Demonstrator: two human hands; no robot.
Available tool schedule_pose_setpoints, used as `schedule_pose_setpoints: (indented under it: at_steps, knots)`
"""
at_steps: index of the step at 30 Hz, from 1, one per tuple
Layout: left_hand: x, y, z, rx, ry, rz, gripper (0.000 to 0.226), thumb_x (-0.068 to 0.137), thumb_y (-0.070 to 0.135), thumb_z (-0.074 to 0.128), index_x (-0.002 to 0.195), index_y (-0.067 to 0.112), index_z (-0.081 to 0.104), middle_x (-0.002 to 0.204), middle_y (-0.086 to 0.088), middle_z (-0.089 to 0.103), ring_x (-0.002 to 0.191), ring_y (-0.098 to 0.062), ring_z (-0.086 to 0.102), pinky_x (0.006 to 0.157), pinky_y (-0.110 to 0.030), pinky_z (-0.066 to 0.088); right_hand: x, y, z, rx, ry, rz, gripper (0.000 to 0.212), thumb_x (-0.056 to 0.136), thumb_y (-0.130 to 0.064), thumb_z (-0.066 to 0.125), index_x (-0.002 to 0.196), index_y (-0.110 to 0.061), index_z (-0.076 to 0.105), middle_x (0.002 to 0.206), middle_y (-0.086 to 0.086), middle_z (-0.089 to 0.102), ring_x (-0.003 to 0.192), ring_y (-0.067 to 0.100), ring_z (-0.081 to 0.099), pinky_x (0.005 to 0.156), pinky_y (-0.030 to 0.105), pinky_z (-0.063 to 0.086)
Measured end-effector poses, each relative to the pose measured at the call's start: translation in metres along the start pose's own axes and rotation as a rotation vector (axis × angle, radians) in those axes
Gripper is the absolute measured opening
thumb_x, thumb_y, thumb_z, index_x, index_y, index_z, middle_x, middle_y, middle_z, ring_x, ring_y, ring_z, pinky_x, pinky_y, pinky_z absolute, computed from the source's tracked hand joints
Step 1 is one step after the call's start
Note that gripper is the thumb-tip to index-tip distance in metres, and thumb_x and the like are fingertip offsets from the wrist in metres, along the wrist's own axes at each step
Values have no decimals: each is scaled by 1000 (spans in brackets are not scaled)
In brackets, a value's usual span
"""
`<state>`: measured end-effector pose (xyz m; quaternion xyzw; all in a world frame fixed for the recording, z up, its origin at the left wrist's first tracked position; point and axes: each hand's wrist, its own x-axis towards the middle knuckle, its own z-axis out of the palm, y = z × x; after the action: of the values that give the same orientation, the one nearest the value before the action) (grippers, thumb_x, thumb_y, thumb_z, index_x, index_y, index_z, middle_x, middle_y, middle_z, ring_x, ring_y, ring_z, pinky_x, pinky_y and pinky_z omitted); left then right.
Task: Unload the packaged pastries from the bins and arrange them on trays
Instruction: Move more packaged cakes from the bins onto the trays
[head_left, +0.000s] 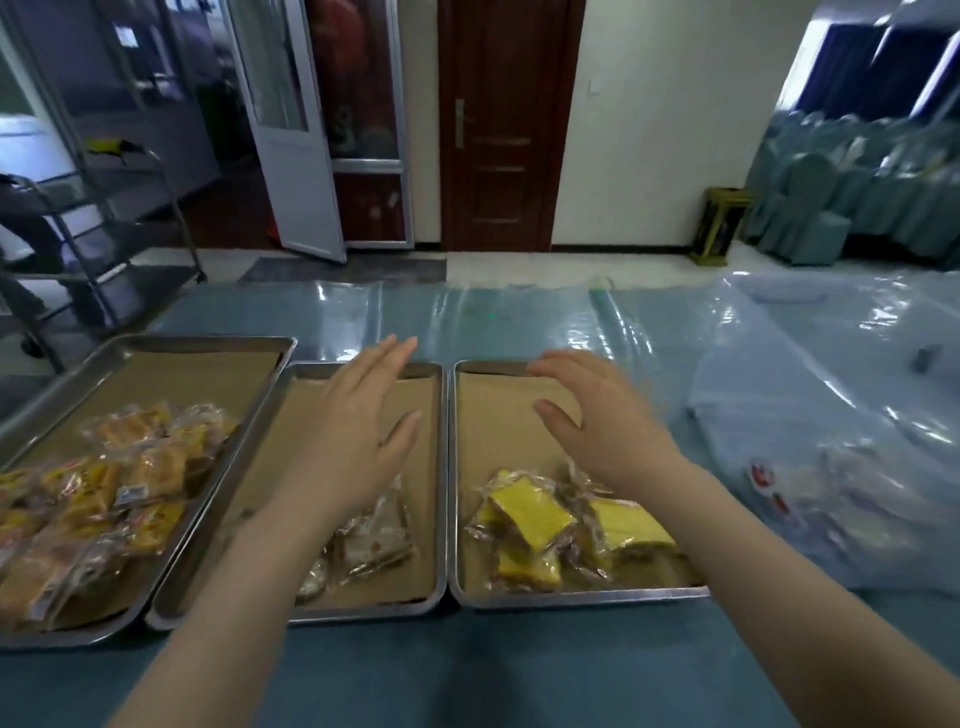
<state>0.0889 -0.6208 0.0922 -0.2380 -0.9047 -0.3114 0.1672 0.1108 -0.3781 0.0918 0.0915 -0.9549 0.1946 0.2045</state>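
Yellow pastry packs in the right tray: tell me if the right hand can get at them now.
Probably yes. The right hand hovers open over the right tray, and the yellow packs lie uncovered beneath its wrist, nothing between.

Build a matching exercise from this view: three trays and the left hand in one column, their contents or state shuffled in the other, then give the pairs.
Column one
1. left tray
2. middle tray
3. right tray
4. left hand

Column two
a. holds yellow-topped packets
b. open, fingers straight, over the middle tray
c. holds the biggest heap, orange and yellow packets
d. holds a few pale brownish packets near its front edge

Pairs: 1-c, 2-d, 3-a, 4-b
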Motion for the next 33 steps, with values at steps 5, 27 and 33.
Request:
schedule_pose_setpoints:
  at_steps: [5, 27, 33]
  knots:
    - [32, 77, 43, -78, 26, 69, 60, 92, 26, 54, 144, 35, 26, 142, 24, 22, 127, 12, 15, 104, -9, 9, -17, 72, -72, -1, 58, 10, 33, 88, -17, 65, 120, -15, 63, 127, 1, 59, 122, 15, 46, 101, 7, 20]
    - [127, 353, 316, -198, -230, -188, 65, 90, 36, 55, 145, 37, 21, 154, 12, 20, 142, -9, 12, 115, -40, 16, -48, 460, -196, -22, -479, 127, 26, 91, -34, 57, 115, -26, 62, 106, -11, 64, 100, 13, 61, 86, 27, 45]
    - [136, 349, 354, 315, -361, -111, 82, 87, 51, 50, 149, 28, 1, 158, 1, -6, 143, -15, -11, 113, -36, -6, -47, 510, -132, -546, -1033, 95, 38, 90, -37, 58, 110, -5, 61, 118, 12, 63, 107, 30, 58, 85, 33, 47]
